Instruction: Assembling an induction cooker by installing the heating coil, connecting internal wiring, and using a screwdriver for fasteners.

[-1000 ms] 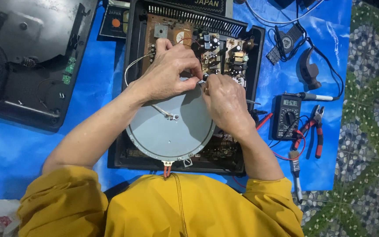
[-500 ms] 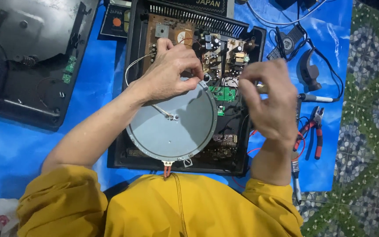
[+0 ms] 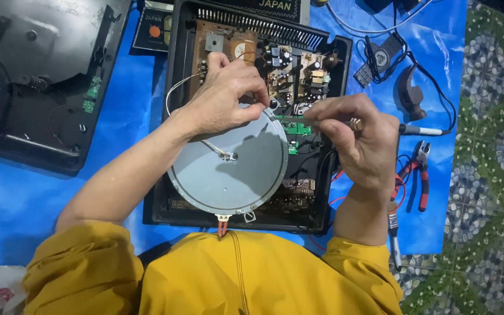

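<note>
Grey round disc (image 3: 228,169) sits tilted over the open black casing (image 3: 164,192), and your left hand (image 3: 226,96) pinches its top edge. Your right hand (image 3: 360,137) is just beside the disc's right rim, fingers closed on something too small to make out, above the circuit boards (image 3: 298,70).

Single head-worn view, looking almost straight down from above the wearer's chest, at close range. The opened black appliance case (image 3: 170,116) fills the centre, both forearms enter from the bottom edge, and the blue sheet (image 3: 24,198) spreads to either side.
</note>
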